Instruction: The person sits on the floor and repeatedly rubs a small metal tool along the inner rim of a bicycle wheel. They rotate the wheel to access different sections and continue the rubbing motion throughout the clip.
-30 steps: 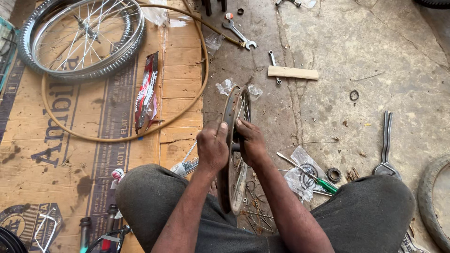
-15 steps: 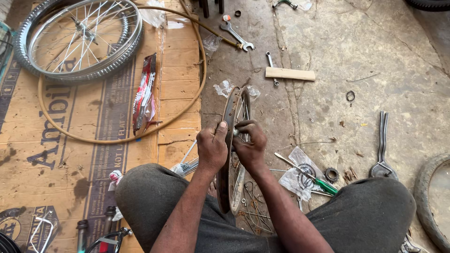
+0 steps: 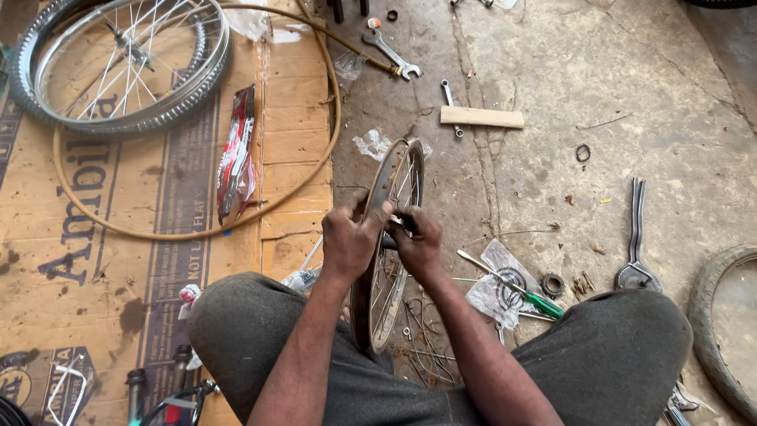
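Note:
A small spoked bicycle wheel rim (image 3: 392,180) stands upright on edge between my knees. My left hand (image 3: 348,241) grips the rim's left side near its top. On the rim's right side, my right hand (image 3: 418,241) has its fingers closed on a small metal piece at the spokes; what that piece is cannot be made out. Loose spokes (image 3: 426,331) lie on the ground under the wheel.
A larger tyred wheel (image 3: 118,63) and a tan hoop (image 3: 315,158) lie on flattened cardboard at left, with a red packet (image 3: 236,154). On the concrete lie spanners (image 3: 390,54), a wooden block (image 3: 481,117), a green-handled screwdriver (image 3: 512,288), pliers (image 3: 635,237) and a tyre (image 3: 714,331).
My view has shifted slightly. Both hands stay on the upright rim, with the fingers of my right hand working at the spokes near its top.

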